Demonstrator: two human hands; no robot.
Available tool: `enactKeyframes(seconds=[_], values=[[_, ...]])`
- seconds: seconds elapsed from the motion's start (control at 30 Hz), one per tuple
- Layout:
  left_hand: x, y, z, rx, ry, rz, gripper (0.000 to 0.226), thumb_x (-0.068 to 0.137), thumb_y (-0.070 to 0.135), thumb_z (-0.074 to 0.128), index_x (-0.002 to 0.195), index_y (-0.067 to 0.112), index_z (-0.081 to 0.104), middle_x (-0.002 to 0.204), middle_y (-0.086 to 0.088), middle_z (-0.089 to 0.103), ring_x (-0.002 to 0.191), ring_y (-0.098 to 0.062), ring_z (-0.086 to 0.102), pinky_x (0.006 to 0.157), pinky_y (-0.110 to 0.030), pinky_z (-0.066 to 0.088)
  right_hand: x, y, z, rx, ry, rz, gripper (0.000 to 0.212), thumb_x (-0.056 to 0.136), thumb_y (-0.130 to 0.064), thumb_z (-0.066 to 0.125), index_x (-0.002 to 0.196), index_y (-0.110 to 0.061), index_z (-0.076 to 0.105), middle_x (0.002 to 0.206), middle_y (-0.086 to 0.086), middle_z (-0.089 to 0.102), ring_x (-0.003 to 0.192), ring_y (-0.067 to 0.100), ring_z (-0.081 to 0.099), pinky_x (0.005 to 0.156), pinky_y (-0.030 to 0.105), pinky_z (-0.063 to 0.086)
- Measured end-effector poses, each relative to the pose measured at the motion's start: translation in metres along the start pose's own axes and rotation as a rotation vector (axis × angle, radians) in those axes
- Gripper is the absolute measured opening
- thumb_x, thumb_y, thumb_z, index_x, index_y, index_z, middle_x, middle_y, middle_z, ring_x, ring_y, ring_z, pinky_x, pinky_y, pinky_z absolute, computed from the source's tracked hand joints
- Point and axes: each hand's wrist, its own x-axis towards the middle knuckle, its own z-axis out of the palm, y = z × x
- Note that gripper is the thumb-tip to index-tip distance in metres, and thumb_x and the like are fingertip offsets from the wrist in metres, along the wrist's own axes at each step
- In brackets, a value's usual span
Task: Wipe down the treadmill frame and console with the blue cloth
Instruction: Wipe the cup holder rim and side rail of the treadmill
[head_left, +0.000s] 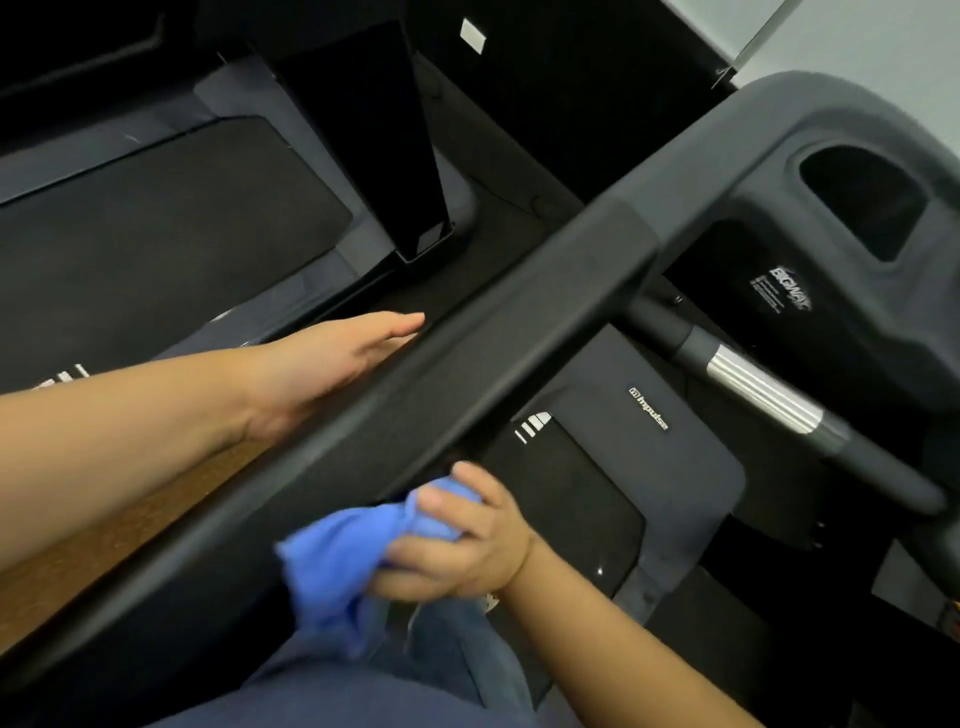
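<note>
1. One view only, from the head camera, looked down over a dark handrail (467, 374) that ran as a long diagonal from near left to far right, where it merged into the console (857, 249).

2. The right hand (457, 540) was curled shut around the bunched blue cloth (337, 566), which sat just under the near side of the rail. Loose folds hung to the left of the knuckles.

3. The left hand (332, 364) lay on the far side of the rail with fingers nearly straight and together, holding nothing. Whether it pressed against the rail or only hovered beside it could not be told.

4. The key relation: the rail's long axis ran up and to the right from the cloth, so a wipe would likely follow that line toward the console. The cloth hand was clearly the nearer one to the rail's underside.

5. The rail's surface looked matte and smooth. A grip bar with a shiny metal sleeve (763, 395) branched off below the console.

6. Beneath lay the dark treadmill belt (561, 509), and a second treadmill (156, 218) stood to the far left. Space between the machines looked tight.
</note>
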Motion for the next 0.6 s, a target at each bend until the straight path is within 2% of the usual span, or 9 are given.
enactKeyframes(seconds=[0.07,0.13,0.17,0.23,0.33,0.37,0.47,0.53,0.6], values=[[0.002,-0.001,-0.001,-0.081,-0.023,-0.04,0.039,0.072,0.05,0.052,0.076,0.023,0.079,0.087,-0.002,0.076,0.069,-0.016,0.072,0.064,-0.028,0.057,-0.016,0.051,-0.005,0.075,0.066,0.232,0.03,0.098,-0.037,0.036,0.128,-0.033,0.034,0.142,-0.008,0.029,0.145,0.021,0.018,0.117,0.042,0.021],[0.0,0.002,-0.003,-0.16,0.046,-0.077,0.046,0.055,0.061,0.065,0.084,0.028,0.079,0.098,0.005,0.074,0.082,-0.012,0.072,0.085,-0.033,0.051,-0.001,0.096,-0.009,0.195,0.228,0.752,0.039,0.097,-0.054,0.031,0.133,-0.039,0.038,0.147,-0.008,0.035,0.141,0.023,0.029,0.113,0.05,0.025],[0.001,0.001,-0.003,-0.157,0.086,-0.085,0.056,0.047,0.065,0.071,0.089,0.029,0.077,0.101,0.008,0.074,0.088,-0.01,0.07,0.092,-0.034,0.047,0.009,0.116,-0.011,0.25,0.264,0.925,0.043,0.095,-0.057,0.031,0.132,-0.038,0.043,0.139,0.002,0.045,0.133,0.032,0.039,0.111,0.054,0.026],[0.0,0.003,0.001,-0.168,0.127,-0.076,0.049,0.054,0.061,0.065,0.089,0.027,0.077,0.097,0.008,0.074,0.083,-0.009,0.071,0.086,-0.033,0.047,0.024,0.149,-0.018,0.279,0.292,1.003,0.04,0.096,-0.035,0.035,0.122,-0.01,0.052,0.114,0.023,0.057,0.112,0.047,0.051,0.114,0.054,0.021],[0.0,0.006,0.004,-0.229,0.143,-0.113,0.039,0.066,0.051,0.054,0.082,0.025,0.079,0.095,0.002,0.075,0.076,-0.013,0.072,0.081,-0.032,0.048,0.03,0.177,-0.022,0.179,0.229,1.039,0.039,0.093,-0.017,0.037,0.118,0.007,0.054,0.105,0.026,0.058,0.105,0.042,0.055,0.11,0.056,0.029],[-0.001,0.006,0.004,-0.235,0.148,-0.106,0.04,0.066,0.051,0.054,0.085,0.025,0.078,0.097,0.001,0.075,0.077,-0.014,0.072,0.082,-0.033,0.048,0.032,0.185,-0.024,0.196,0.26,1.116,0.038,0.093,-0.017,0.038,0.117,0.007,0.055,0.107,0.023,0.058,0.106,0.036,0.056,0.105,0.053,0.036],[0.0,0.005,0.004,-0.26,0.157,-0.089,0.043,0.068,0.05,0.054,0.093,0.023,0.076,0.1,-0.001,0.074,0.075,-0.014,0.072,0.077,-0.031,0.055,0.035,0.224,-0.028,0.308,0.447,1.424,0.028,0.092,-0.016,0.04,0.112,-0.004,0.055,0.107,0.008,0.058,0.1,0.006,0.055,0.091,0.022,0.045],[-0.002,0.005,0.006,-0.304,0.139,-0.083,0.039,0.071,0.047,0.053,0.083,0.021,0.079,0.091,-0.002,0.075,0.07,-0.014,0.072,0.064,-0.026,0.059,0.04,0.242,-0.031,0.282,0.514,1.59,0.029,0.088,-0.021,0.039,0.108,-0.008,0.055,0.109,0.012,0.059,0.097,0.009,0.055,0.085,0.02,0.046],[0.0,0.004,0.006,-0.293,0.13,-0.066,0.038,0.073,0.047,0.052,0.078,0.021,0.079,0.086,-0.001,0.076,0.068,-0.014,0.072,0.057,-0.023,0.057,0.045,0.23,-0.031,0.224,0.512,1.637,0.032,0.089,-0.018,0.038,0.113,-0.006,0.056,0.111,0.005,0.061,0.098,0.012,0.057,0.08,0.013,0.044]])
